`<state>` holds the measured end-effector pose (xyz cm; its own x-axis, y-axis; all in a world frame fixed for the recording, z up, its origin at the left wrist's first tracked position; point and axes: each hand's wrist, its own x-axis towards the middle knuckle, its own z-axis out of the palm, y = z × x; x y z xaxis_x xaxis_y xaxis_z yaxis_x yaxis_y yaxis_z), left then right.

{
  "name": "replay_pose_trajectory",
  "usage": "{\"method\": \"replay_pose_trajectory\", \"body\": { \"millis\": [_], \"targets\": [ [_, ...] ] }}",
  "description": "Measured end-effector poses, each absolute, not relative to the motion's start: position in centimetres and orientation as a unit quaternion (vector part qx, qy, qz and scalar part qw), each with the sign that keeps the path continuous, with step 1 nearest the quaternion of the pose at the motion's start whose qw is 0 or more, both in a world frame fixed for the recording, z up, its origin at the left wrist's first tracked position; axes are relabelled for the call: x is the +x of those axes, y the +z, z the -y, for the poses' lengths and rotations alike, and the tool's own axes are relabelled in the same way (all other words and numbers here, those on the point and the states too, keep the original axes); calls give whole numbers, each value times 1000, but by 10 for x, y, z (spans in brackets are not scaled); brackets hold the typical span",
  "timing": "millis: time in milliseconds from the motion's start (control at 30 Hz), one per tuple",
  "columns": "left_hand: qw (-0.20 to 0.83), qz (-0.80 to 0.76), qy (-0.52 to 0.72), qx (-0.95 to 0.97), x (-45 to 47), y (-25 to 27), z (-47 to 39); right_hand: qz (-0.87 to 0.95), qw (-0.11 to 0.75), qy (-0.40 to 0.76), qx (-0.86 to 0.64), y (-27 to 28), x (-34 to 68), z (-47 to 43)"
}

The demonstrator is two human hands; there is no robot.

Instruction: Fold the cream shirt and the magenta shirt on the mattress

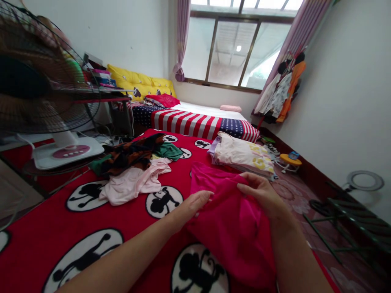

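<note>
Fingers of left hand [195, 203] and right hand [262, 193] pinch pink garment [232, 228] top edge; judgement: keep edge taut, corners level, clear of folded stack [242, 156] behind garment.

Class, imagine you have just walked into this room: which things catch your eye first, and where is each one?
First, the bright pink garment at centre front, pinched by the left hand and right hand over the red blanket with black monkey figures in white circles. Next, the loose clothes heap to the left and the folded stack behind the hands. A large fan fills the far left.
</note>
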<state>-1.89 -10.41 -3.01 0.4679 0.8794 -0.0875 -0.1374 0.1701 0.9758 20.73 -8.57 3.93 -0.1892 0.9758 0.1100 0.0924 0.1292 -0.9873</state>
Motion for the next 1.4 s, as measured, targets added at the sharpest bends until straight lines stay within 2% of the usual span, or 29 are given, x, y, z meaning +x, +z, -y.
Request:
{"method": "replay_pose_trajectory", "body": {
  "millis": [100,167,400,600,700,800,900,967,1133,1233,1333,1400],
  "targets": [
    [676,-339,296,584,-23,-28,107,571,545,453,-415,47,214,91],
    [661,-304,249,639,-27,-22,110,573,574,423,-404,52,216,95],
    [476,-329,170,798,-47,-8,108,583,565,389,-435,68,232,108],
    [471,-247,47,845,-59,-3,101,468,649,303,-519,66,245,96],
    [423,-253,35,870,-58,1,103,486,651,244,-529,63,238,92],
    [381,-319,93,863,-50,4,110,523,644,181,-528,64,226,95],
    [417,-332,206,820,-36,4,121,537,645,112,-532,68,217,103],
    [464,-314,234,794,-27,1,127,533,648,95,-535,72,214,109],
    [522,-286,131,793,-28,-7,126,516,666,81,-533,75,204,110],
    [582,-259,88,766,-40,-13,116,547,653,150,-502,68,186,96],
    [615,-285,70,732,-52,-18,107,622,564,270,-472,52,172,80],
    [624,-312,56,714,-59,-20,103,649,515,286,-480,40,177,74]
  ]
}}
